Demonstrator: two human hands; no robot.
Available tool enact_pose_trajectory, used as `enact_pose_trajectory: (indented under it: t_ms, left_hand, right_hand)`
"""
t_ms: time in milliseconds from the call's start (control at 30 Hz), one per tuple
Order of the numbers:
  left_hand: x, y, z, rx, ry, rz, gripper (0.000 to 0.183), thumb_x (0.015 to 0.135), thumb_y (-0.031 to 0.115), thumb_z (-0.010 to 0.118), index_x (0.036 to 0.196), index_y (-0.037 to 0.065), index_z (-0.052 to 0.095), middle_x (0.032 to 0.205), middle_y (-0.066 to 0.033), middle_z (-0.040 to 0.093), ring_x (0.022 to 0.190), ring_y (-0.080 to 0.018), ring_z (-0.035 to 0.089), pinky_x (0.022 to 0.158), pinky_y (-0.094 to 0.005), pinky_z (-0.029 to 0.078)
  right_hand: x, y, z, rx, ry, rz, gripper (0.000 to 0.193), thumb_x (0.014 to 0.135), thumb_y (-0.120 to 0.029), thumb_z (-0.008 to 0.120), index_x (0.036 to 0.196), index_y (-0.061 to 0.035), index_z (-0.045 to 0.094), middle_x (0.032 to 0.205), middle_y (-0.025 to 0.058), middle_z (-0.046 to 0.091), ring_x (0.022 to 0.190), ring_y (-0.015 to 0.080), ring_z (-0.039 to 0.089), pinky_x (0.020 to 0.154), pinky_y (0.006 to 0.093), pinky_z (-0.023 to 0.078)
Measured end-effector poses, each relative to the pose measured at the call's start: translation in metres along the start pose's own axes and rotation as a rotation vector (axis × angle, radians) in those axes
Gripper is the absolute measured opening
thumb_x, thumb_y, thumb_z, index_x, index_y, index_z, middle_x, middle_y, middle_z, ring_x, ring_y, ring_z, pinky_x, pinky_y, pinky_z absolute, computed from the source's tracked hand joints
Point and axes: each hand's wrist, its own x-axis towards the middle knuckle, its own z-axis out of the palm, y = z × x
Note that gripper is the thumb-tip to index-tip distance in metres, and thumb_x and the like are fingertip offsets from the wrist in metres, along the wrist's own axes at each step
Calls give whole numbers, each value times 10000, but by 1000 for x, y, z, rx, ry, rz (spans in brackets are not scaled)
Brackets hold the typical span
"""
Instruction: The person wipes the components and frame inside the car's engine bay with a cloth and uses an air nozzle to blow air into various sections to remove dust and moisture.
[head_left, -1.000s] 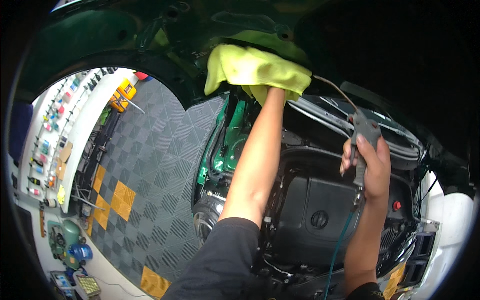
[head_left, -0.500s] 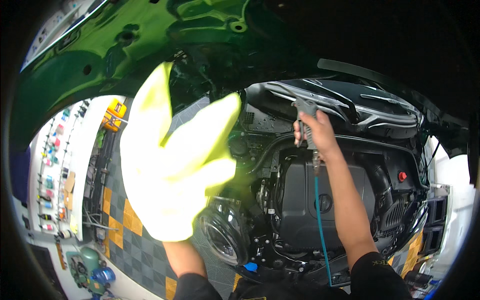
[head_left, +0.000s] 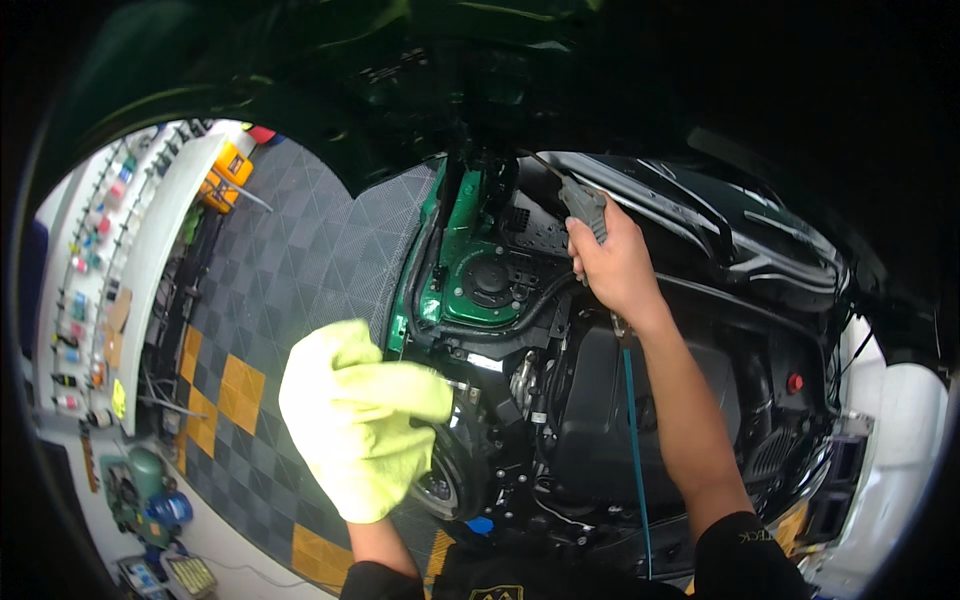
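A bright yellow-green towel (head_left: 360, 420) covers my left hand, hiding its fingers; only my left forearm (head_left: 380, 548) shows below it. The bunched towel is beside the round headlight (head_left: 440, 480), partly in front of it. My right hand (head_left: 622, 265) is closed round the grey handle of an air blow gun (head_left: 582, 207). Its thin nozzle points up and to the left, toward the back of the engine bay. From the handle's lower end a teal hose (head_left: 636, 450) runs down over the black engine cover (head_left: 600, 420).
The raised dark green hood (head_left: 300, 70) arches overhead. A green strut tower (head_left: 465, 275) stands left of the engine. Wiper arms and the windshield base (head_left: 690, 215) lie at the back. At left, shelves (head_left: 165, 280) with bottles stand beyond the grey and yellow tiled floor (head_left: 290, 250).
The towel has dropped lower and bunched up, uncovering the green strut tower and fender edge. My right hand has moved slightly left with the air blow gun, relative to the engine bay too.
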Motion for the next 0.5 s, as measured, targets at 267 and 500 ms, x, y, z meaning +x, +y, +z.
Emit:
enact_pose_trajectory:
  t_ms: [267,500]
  left_hand:
    - [-2,0,-15,-18,21,-16,687,849,370,618,1468,93,504,1387,-153,583,1288,-311,550,1071,-461,406]
    - [14,0,-1,49,-29,12,702,823,312,657,1465,79,494,1363,-156,592,1262,-305,567,1043,-445,432]
  right_hand:
    - [4,-100,6,-189,6,-230,346,976,-102,591,1303,9,572,807,163,690,682,217,681,670,348,509]
    - [14,-136,7,-435,-125,-242,320,969,-83,567,1270,25,566,726,195,657,648,302,680,659,411,508]
